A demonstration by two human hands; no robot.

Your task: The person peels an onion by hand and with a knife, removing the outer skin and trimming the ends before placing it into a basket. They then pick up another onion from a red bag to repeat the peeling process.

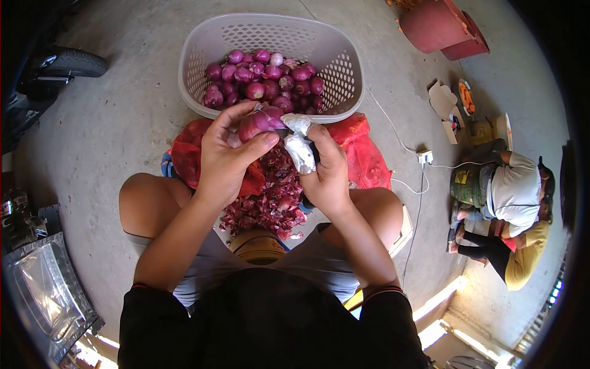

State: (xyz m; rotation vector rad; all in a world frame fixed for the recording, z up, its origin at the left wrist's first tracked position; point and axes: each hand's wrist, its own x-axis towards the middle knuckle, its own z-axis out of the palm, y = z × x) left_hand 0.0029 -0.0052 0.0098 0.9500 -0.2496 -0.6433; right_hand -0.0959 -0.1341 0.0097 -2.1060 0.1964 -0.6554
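Note:
My left hand [222, 147] is closed round a red onion [261, 121], thumb in front and fingers behind. The onion's skin looks partly loose. My right hand [327, 166] is closed beside it, with crumpled white wrapping [299, 142] at its thumb and fingertips. The wrapping touches the onion's right side; what those fingers grip, if anything, is hidden. Below both hands a heap of onion skins [264, 212] lies between my knees. Just beyond them stands a grey plastic basket [270, 23] holding many red onions [270, 72].
Red mesh bags [362, 152] lie on both sides of the skin heap. A white cable runs to a power strip [425, 157] on the right. Two people [516, 190] sit at far right near a bucket [467, 184]. Red tubs [430, 27] stand at upper right, a motorbike wheel [74, 63] at left.

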